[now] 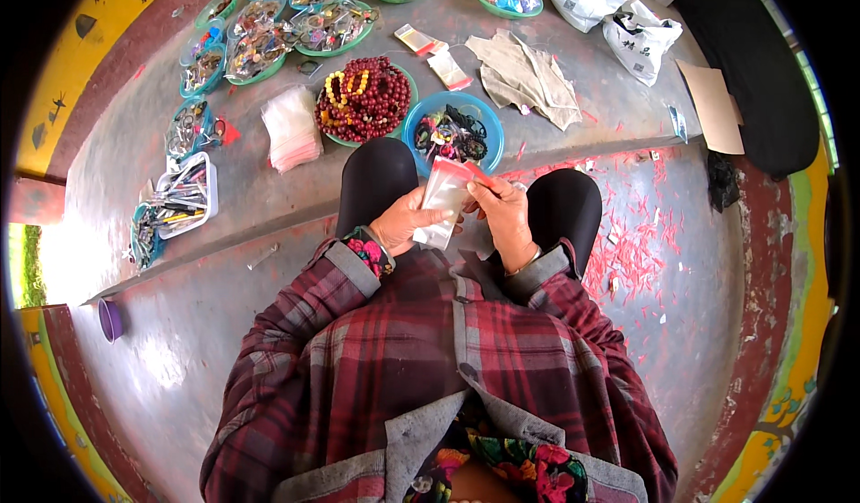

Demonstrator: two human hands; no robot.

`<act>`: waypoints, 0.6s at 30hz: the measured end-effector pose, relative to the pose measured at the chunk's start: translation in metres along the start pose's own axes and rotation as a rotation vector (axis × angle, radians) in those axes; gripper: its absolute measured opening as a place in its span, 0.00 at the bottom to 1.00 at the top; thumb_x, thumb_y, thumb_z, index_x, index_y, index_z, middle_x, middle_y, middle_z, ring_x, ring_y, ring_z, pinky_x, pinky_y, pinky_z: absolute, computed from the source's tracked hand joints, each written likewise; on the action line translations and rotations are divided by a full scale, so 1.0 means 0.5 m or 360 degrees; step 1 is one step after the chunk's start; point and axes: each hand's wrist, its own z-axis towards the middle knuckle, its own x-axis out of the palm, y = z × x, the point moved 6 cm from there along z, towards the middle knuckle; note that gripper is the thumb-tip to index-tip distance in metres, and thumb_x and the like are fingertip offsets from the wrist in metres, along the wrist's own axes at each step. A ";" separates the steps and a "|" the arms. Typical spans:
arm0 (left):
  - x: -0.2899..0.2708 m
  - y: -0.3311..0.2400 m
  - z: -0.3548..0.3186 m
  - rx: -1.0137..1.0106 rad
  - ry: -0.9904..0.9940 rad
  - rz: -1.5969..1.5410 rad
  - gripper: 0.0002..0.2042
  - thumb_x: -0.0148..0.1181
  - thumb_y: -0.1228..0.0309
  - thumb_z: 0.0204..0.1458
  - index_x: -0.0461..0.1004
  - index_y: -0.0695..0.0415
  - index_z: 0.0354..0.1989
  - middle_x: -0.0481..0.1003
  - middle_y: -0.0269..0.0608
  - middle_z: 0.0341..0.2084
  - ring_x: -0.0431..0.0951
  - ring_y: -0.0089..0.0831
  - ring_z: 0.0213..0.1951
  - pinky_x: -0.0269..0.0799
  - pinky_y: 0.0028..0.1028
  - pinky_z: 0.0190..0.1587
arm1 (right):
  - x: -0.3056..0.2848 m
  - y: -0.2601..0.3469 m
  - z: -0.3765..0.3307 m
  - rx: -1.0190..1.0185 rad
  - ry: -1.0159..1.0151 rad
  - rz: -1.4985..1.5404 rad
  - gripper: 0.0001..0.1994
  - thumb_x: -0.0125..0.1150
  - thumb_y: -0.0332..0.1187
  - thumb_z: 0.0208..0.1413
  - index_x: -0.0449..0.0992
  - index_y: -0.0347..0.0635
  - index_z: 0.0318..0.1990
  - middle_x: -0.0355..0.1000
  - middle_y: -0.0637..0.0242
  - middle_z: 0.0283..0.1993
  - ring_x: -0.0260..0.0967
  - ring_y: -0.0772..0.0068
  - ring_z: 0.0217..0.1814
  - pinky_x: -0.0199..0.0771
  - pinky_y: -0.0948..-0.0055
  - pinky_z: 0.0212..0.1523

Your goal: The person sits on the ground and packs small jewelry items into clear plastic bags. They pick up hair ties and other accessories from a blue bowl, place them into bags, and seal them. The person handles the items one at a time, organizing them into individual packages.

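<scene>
Above my lap, my left hand (405, 223) grips a small clear plastic bag (441, 200) with a red strip along its top; it may be more than one layer. The fingers of my right hand (504, 221) pinch the red strip (477, 175) at the bag's upper right corner. Just beyond the bag is a blue bowl (494, 127) of dark cords and colourful small pieces. Left of it, a green tray (411, 100) carries dark red bead strings (376, 104) and a yellow bead string (338, 89). A stack of clear bags (292, 128) with red edges lies beside the tray.
Several bowls of trinkets (331, 26) fill the far left of the ledge. A white basket of pens (190, 197) sits at the left. Farther right are a beige cloth (526, 75), white plastic bags (640, 42) and cardboard (712, 109). Red strips (632, 243) litter the floor.
</scene>
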 end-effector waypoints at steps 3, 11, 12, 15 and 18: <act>-0.006 0.012 0.005 -0.0061 0.0030 -0.0121 0.22 0.55 0.66 0.55 0.59 0.57 0.56 0.70 0.40 0.44 0.74 0.32 0.44 0.71 0.33 0.47 | -0.001 -0.001 0.001 0.0028 0.0026 -0.0066 0.07 0.59 0.32 0.52 0.78 0.37 0.32 0.72 0.72 0.22 0.65 0.85 0.21 0.61 0.82 0.22; -0.022 0.030 0.010 -0.0123 -0.0008 0.0012 0.21 0.54 0.64 0.56 0.60 0.57 0.55 0.70 0.41 0.45 0.74 0.32 0.44 0.71 0.33 0.47 | -0.002 -0.013 0.002 0.0110 0.0044 -0.0055 0.06 0.63 0.28 0.48 0.77 0.34 0.28 0.70 0.72 0.21 0.62 0.86 0.20 0.60 0.82 0.20; -0.020 0.027 0.009 -0.0128 -0.0030 0.0028 0.21 0.54 0.65 0.55 0.60 0.57 0.55 0.70 0.41 0.45 0.74 0.33 0.44 0.71 0.33 0.47 | -0.003 -0.011 0.004 0.0075 0.0008 -0.0051 0.06 0.63 0.28 0.48 0.77 0.34 0.28 0.70 0.72 0.21 0.62 0.85 0.20 0.60 0.82 0.20; -0.032 0.030 0.012 -0.0121 -0.0051 0.0036 0.21 0.54 0.66 0.55 0.60 0.58 0.55 0.71 0.41 0.44 0.75 0.33 0.44 0.71 0.34 0.47 | -0.006 -0.007 0.008 0.0016 -0.0056 -0.0030 0.06 0.64 0.28 0.48 0.77 0.34 0.27 0.70 0.72 0.22 0.61 0.85 0.20 0.60 0.83 0.20; -0.041 0.032 0.014 -0.0047 -0.0101 0.0033 0.20 0.55 0.67 0.55 0.60 0.58 0.55 0.71 0.41 0.43 0.75 0.33 0.44 0.71 0.33 0.47 | -0.004 -0.004 0.007 0.0032 -0.0042 0.0027 0.06 0.64 0.28 0.48 0.76 0.36 0.25 0.69 0.73 0.22 0.61 0.86 0.20 0.60 0.83 0.21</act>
